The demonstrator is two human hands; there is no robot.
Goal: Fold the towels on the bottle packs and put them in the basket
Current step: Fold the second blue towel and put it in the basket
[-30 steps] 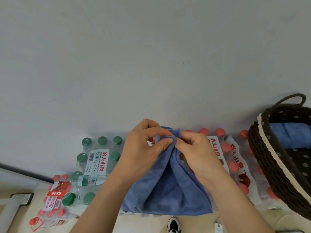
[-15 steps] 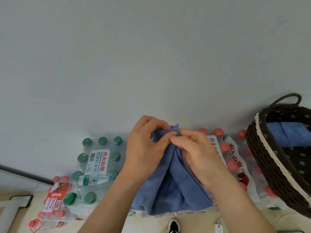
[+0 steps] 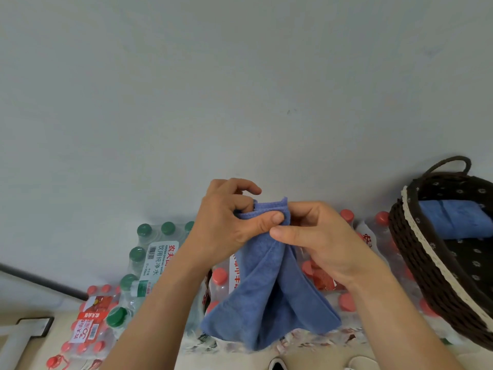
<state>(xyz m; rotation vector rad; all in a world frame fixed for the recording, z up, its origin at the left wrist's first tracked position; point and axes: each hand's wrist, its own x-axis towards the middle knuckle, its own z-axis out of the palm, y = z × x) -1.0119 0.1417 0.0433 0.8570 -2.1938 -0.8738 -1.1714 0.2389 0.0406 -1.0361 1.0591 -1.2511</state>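
Blue towel (image 3: pixel 269 289) held up by its gathered top edges, in front of the red-capped bottle pack (image 3: pixel 346 303). Pinched between thumb and curled fingers of left hand (image 3: pixel 226 225); same pinch from right hand (image 3: pixel 320 244) just beside it, thumbs close together. Hangs doubled, plush, stitched hem on top, fanning wide at the bottom. Far right: dark wicker basket (image 3: pixel 426 276), folded blue towel (image 3: pixel 453 217) inside. Left: green-capped bottle pack (image 3: pixel 149 252).
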